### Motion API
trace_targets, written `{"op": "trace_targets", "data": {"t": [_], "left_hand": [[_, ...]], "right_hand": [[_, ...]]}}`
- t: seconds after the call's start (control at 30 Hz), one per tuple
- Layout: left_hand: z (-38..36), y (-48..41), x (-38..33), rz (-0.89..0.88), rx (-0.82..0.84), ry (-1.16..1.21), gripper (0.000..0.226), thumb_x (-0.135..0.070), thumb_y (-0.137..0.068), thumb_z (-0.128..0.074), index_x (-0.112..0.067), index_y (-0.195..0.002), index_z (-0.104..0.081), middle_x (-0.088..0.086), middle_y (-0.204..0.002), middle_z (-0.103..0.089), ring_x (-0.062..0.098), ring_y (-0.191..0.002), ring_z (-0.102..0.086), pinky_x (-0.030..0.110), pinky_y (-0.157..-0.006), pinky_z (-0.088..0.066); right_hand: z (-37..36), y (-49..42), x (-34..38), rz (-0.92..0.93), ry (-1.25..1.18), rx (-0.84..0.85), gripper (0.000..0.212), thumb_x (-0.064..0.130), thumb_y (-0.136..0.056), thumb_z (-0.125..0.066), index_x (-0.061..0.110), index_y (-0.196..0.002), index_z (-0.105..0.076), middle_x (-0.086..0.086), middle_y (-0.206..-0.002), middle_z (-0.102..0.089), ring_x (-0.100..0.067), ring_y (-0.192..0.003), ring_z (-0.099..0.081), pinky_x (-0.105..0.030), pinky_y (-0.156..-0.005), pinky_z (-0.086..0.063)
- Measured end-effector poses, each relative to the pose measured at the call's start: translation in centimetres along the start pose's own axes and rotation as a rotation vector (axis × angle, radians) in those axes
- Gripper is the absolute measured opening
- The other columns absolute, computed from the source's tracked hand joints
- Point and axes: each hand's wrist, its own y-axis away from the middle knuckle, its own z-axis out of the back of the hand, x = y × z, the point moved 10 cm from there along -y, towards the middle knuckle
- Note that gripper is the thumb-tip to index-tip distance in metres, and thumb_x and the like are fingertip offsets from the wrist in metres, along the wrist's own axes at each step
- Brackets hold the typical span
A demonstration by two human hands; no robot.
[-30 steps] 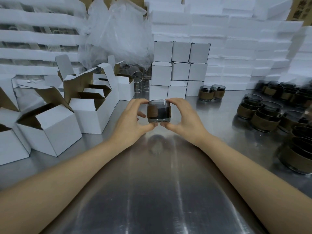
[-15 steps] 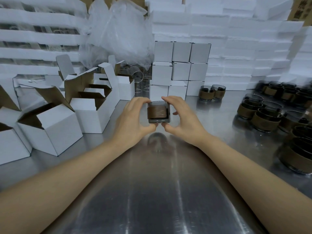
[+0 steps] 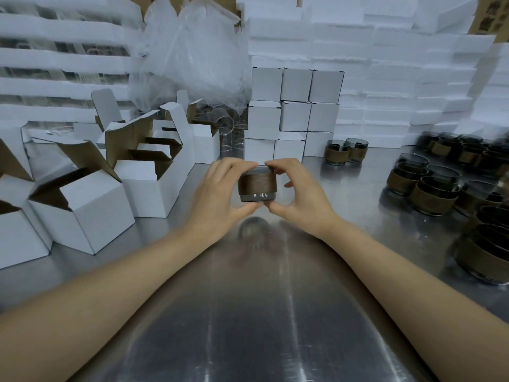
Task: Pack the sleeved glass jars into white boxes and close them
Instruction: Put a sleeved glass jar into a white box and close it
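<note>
Head view: both hands (image 3: 220,194) grip one sleeved jar (image 3: 256,183) above the table (image 3: 248,312).

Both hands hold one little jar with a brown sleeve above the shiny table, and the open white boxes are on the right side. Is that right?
Not quite. The head view shows the open white boxes on the left side; the right side holds more sleeved jars. The left hand and right hand do hold one jar with a brown sleeve above the shiny table.
</note>
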Motion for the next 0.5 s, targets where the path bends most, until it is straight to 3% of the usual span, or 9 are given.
{"op": "trace_targets", "data": {"t": [0.17,0.37,0.5], "left_hand": [[0.1,-0.1,0.9,0.095,-0.007,0.159,0.076,-0.04,-0.074,-0.078,-0.022,-0.138,-0.042,-0.006,-0.138,-0.047,0.009,-0.126,-0.041,0.026,-0.102,-0.038],[-1.1,0.2,1.7,0.174,0.074,0.232,0.083,-0.048,-0.068,-0.079,-0.028,-0.138,-0.04,-0.015,-0.129,-0.048,-0.008,-0.11,-0.041,0.01,-0.093,-0.034],[-1.4,0.2,2.0,0.182,0.085,0.252,0.077,-0.043,-0.066,-0.082,-0.028,-0.132,-0.045,-0.015,-0.123,-0.051,-0.006,-0.103,-0.047,0.003,-0.087,-0.035]], "right_hand": [[0.6,-0.1,-0.6,-0.086,-0.137,-0.103,0.064,0.02,-0.068,-0.084,0.025,-0.122,-0.051,0.009,-0.119,-0.06,-0.011,-0.11,-0.056,-0.029,-0.09,-0.045],[0.1,-0.1,-0.5,-0.096,-0.201,-0.034,0.068,0.011,-0.066,-0.087,0.014,-0.125,-0.052,0.008,-0.122,-0.059,-0.006,-0.117,-0.055,-0.018,-0.099,-0.04],[-0.5,0.1,-0.8,-0.141,-0.225,0.034,0.068,0.009,-0.067,-0.085,0.013,-0.126,-0.05,0.005,-0.124,-0.058,-0.002,-0.117,-0.054,-0.013,-0.101,-0.037]]}}
